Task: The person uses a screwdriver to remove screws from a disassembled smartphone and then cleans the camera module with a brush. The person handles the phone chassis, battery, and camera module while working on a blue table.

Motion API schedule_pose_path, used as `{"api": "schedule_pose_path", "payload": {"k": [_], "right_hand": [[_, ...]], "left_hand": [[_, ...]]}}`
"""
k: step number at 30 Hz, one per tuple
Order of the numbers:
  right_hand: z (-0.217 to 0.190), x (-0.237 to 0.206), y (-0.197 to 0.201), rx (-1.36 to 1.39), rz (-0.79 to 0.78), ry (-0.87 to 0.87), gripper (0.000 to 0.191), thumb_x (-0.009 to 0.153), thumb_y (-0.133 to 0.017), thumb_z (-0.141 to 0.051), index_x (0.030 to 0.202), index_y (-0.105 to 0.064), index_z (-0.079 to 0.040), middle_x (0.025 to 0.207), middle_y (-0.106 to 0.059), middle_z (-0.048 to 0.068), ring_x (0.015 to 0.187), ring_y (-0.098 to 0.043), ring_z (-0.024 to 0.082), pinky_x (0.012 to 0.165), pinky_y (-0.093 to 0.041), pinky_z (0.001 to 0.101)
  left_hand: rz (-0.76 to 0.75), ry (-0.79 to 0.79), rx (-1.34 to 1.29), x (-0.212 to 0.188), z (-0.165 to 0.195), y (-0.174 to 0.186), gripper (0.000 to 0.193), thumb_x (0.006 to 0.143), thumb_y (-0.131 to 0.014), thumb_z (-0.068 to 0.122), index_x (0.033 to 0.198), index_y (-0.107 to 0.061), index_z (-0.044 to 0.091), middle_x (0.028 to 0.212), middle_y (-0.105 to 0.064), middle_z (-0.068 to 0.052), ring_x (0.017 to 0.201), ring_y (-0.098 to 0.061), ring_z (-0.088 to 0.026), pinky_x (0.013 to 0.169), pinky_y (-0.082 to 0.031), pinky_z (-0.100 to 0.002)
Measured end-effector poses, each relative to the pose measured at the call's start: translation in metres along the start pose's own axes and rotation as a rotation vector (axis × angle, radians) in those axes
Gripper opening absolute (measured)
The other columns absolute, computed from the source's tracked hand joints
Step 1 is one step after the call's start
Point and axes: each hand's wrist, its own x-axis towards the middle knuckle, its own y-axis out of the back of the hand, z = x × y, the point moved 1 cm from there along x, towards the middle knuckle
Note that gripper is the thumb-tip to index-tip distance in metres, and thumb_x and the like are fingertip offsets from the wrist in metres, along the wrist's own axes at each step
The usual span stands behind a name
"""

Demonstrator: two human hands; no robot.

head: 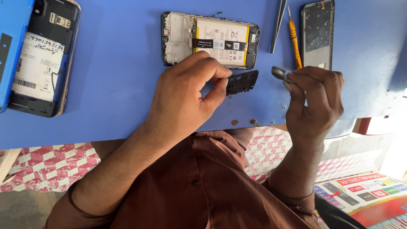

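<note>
The left hand (182, 99) pinches a black plastic cover (242, 82) between closed fingers (216, 91), just below the opened phone (210, 40). The right hand (316, 99) grips a metal tool (280, 74), fingers curled shut around it, above the blue counter (118, 85).

The left hand (186, 95) pinched a small black plastic cover (242, 82) just below an opened phone (210, 40). The right hand (316, 99) gripped a metal tool (280, 74) over the blue table (118, 85).

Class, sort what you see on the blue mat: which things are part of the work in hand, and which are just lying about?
In hand:
left hand pinching small black plastic cover piece
right hand holding grey metal tool
opened phone with white battery

Lying about:
orange-handled screwdriver
grey tweezers
black phone frame
second opened phone in blue case
</note>
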Motion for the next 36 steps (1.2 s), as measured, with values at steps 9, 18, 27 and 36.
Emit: {"api": "schedule_pose_path", "payload": {"k": [9, 18, 27, 36], "right_hand": [[-0.031, -0.013, 0.009, 0.568, 0.207, -0.321, 0.021, 0.11, -0.065, -0.025, 0.111, -0.061, -0.005, 0.103, -0.068, 0.006, 0.076, -0.069, 0.009, 0.067, -0.054, 0.0201], [-0.075, -0.002, -0.005, 0.426, -0.2, -0.041, 0.018, 0.1, -0.081, -0.009, 0.107, -0.068, 0.0, 0.098, -0.073, 0.013, 0.083, -0.074, 0.02, 0.069, -0.057, 0.0267], [-0.118, 0.012, -0.022, 0.318, -0.202, -0.069, 0.017, 0.098, -0.085, -0.002, 0.105, -0.07, 0.0, 0.1, -0.074, 0.012, 0.082, -0.075, 0.017, 0.067, -0.057, 0.0258], [-0.13, 0.017, -0.035, 0.259, -0.176, -0.054, 0.015, 0.1, -0.084, -0.001, 0.105, -0.07, 0.0, 0.095, -0.073, 0.013, 0.083, -0.074, 0.02, 0.069, -0.057, 0.0283]], "left_hand": [[0.058, 0.121, -0.115, -0.021, 0.008, 0.016, 0.011, 0.101, -0.075, -0.001, 0.109, -0.069, 0.003, 0.101, -0.072, -0.004, 0.086, -0.077, -0.009, 0.073, -0.066, -0.02], [0.0, 0.287, -0.267, -0.042, -0.001, 0.048, 0.006, 0.104, -0.071, 0.002, 0.108, -0.066, 0.002, 0.101, -0.072, -0.004, 0.077, -0.072, -0.005, 0.063, -0.059, -0.018], [-0.003, 0.346, -0.622, -0.044, -0.011, 0.06, 0.028, 0.106, -0.059, 0.0, 0.132, -0.05, -0.002, 0.111, -0.066, -0.006, 0.092, -0.073, -0.007, 0.078, -0.065, -0.021], [-0.005, 0.395, -0.591, -0.041, -0.013, 0.069, 0.015, 0.108, -0.051, 0.003, 0.12, -0.056, -0.004, 0.114, -0.068, -0.009, 0.099, -0.073, -0.011, 0.088, -0.069, -0.026]]}}
